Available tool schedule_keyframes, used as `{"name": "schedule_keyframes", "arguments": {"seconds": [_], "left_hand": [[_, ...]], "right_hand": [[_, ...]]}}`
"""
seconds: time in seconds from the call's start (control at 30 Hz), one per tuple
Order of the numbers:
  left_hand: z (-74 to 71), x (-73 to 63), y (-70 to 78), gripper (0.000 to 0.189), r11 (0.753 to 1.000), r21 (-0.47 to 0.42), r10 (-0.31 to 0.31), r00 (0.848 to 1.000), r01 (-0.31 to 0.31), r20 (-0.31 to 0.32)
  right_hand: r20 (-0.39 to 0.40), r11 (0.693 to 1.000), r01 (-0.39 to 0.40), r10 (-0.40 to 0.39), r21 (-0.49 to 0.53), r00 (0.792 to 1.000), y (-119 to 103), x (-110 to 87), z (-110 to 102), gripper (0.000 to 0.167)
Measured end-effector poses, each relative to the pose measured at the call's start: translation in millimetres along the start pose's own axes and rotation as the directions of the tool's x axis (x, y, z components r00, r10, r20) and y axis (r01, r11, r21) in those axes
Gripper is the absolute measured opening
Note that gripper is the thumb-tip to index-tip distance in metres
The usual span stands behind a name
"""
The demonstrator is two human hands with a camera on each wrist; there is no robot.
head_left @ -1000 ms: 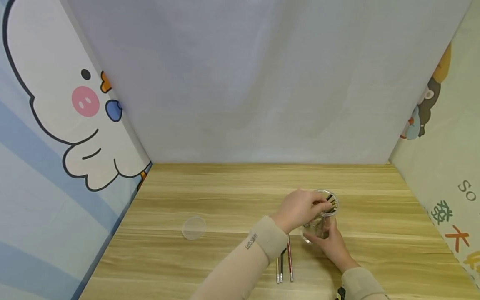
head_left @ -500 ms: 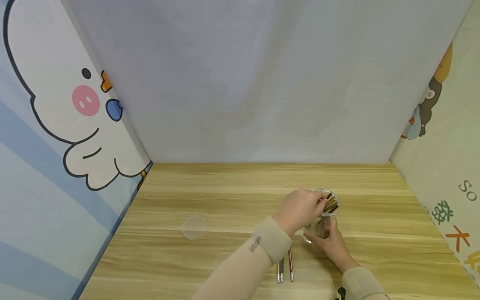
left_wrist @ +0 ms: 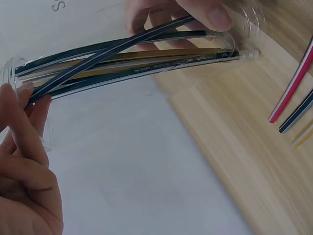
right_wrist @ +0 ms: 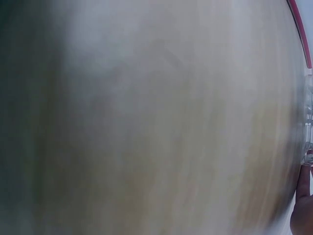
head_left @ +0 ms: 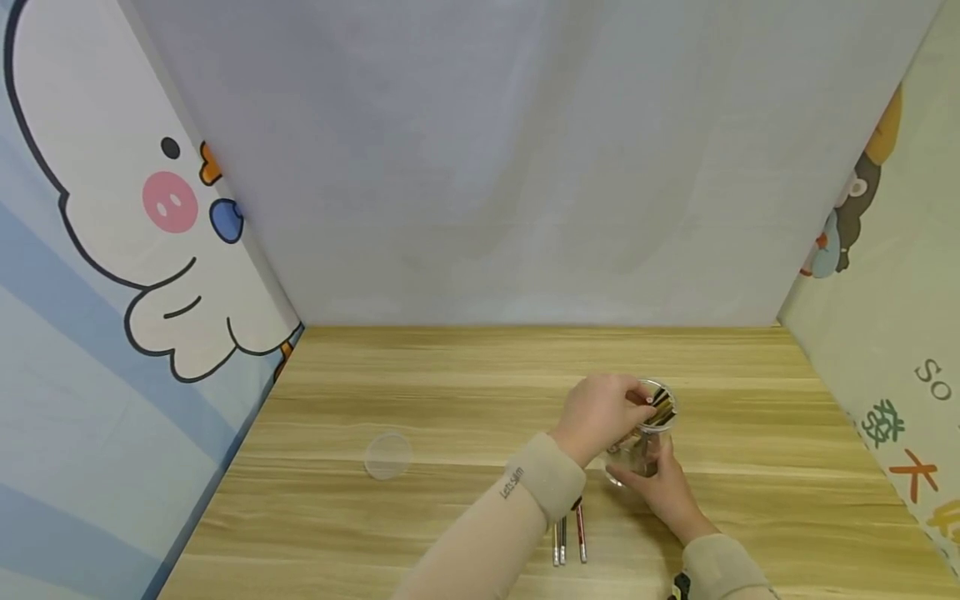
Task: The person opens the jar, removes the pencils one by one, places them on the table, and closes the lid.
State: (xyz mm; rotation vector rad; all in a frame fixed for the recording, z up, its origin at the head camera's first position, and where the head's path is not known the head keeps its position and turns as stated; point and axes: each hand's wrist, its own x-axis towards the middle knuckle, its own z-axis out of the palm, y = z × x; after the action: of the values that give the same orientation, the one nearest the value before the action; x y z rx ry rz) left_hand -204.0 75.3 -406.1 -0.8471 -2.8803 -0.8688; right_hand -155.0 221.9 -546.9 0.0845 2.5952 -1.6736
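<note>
Near the right of the table, a clear jar (head_left: 628, 458) stands with several dark and yellow pencils in it. My right hand (head_left: 670, 492) grips its side low down; in the left wrist view that hand's fingers (left_wrist: 168, 12) curl round the base end. At the mouth, my left hand (head_left: 600, 417) pinches the end of a dark blue pencil (left_wrist: 112, 51), which slants across the others inside the jar. A strip of the clear jar (right_wrist: 308, 117) shows at the right edge of the right wrist view, which is mostly blurred.
A red pencil (head_left: 581, 533), a dark pencil (head_left: 563, 543) and a yellow pencil (head_left: 556, 546) lie in front of the jar, partly under the left sleeve. To the left, a translucent round lid (head_left: 388, 456) lies flat. Upright panels stand along the table's back and sides.
The left fingers have shifted slightly at the jar mouth, and more pencil ends show there. The right hand and the jar stay in place.
</note>
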Motion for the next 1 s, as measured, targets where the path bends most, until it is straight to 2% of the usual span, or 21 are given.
{"name": "schedule_keyframes", "arguments": {"seconds": [0.17, 0.37, 0.47, 0.6, 0.7, 0.83, 0.9, 1.0], "left_hand": [[-0.3, -1.7, -3.8, 0.016, 0.995, -0.104, 0.011, 1.000, -0.008, 0.025], [0.9, -3.9, -6.4, 0.023, 0.993, -0.119, 0.019, 0.999, -0.015, 0.035], [1.8, -5.3, -6.9, 0.027, 0.982, -0.188, 0.014, 0.999, -0.006, 0.040], [1.3, -7.9, -7.9, 0.028, 0.951, -0.310, 0.012, 0.999, 0.001, 0.038], [-1.9, -8.9, -8.8, 0.028, 0.939, -0.344, 0.022, 1.000, -0.021, -0.001], [-9.6, -9.3, -9.7, 0.028, 0.930, -0.355, 0.075, 0.994, -0.098, -0.079], [-14.1, -9.4, -9.7, 0.027, 0.926, -0.346, 0.116, 0.986, -0.151, -0.122], [-21.5, -9.5, -9.6, 0.025, 0.919, -0.314, 0.179, 0.963, -0.237, -0.203]], "right_hand": [[0.014, 1.000, 0.015, -0.016, 0.024, 1.000, 2.8, 2.2, 1.0, 0.102], [0.019, 0.999, 0.006, -0.006, 0.034, 1.000, 4.2, 3.3, 2.0, 0.101], [0.012, 1.000, 0.004, -0.004, 0.028, 1.000, 4.5, 2.2, 1.9, 0.099], [0.004, 0.999, 0.020, -0.020, 0.029, 1.000, 5.0, 0.9, 2.3, 0.101], [0.002, 0.999, 0.027, -0.027, 0.047, 1.000, 6.6, 1.5, 3.4, 0.103], [-0.010, 0.994, 0.071, -0.070, 0.086, 0.997, 8.4, 3.5, 5.3, 0.104], [-0.015, 0.991, 0.090, -0.089, 0.096, 0.996, 8.3, 4.0, 5.8, 0.103], [-0.026, 0.991, 0.097, -0.095, 0.095, 0.995, 8.0, 4.7, 6.3, 0.101]]}}
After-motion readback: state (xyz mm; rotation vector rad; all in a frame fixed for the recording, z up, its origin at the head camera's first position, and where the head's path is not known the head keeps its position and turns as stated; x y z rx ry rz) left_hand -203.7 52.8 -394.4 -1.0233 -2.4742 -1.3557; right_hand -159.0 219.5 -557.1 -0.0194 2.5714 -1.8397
